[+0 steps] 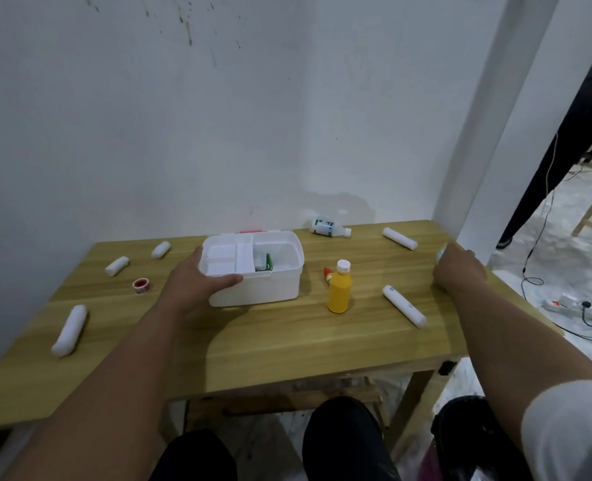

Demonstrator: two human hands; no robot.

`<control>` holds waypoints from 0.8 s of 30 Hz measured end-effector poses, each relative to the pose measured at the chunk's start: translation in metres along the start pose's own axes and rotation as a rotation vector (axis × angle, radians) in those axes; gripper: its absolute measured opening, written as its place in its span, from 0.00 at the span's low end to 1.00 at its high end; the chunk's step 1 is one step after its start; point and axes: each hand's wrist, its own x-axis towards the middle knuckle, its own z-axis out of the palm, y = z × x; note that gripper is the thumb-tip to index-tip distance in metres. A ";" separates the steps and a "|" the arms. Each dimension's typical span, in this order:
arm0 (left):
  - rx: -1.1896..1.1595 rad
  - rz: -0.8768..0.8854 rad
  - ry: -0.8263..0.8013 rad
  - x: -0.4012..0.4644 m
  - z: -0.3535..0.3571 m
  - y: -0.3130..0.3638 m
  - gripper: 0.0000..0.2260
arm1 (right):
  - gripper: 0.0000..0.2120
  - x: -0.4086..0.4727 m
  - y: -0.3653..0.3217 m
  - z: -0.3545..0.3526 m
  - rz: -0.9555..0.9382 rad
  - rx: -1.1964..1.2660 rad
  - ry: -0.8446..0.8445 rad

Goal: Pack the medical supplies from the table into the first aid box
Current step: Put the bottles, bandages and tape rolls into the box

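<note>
The white first aid box (pixel 273 282) stands open mid-table, with a white tray and a green-and-white packet inside. My left hand (pixel 197 279) grips its near-left corner, thumb along the front wall. My right hand (pixel 459 269) is closed at the table's right edge around a small pale item whose tip shows at the top; what it is I cannot tell. A yellow bottle (pixel 339 293) stands upright right of the box, a small red-tipped tube (pixel 328 275) behind it. White bandage rolls lie at the right (pixel 403 306), far right (pixel 399 238) and left (pixel 69 330).
A white bottle with a green label (pixel 327 227) lies on its side at the back. Two short white rolls (pixel 117 266) (pixel 160 249) and a red tape roll (pixel 141 285) lie at the left. The wall is close behind; cables and a power strip (pixel 579 307) are on the floor at right.
</note>
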 end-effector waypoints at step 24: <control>-0.023 0.017 -0.001 0.002 -0.001 -0.003 0.37 | 0.21 -0.075 -0.188 -0.117 -0.854 0.281 -0.368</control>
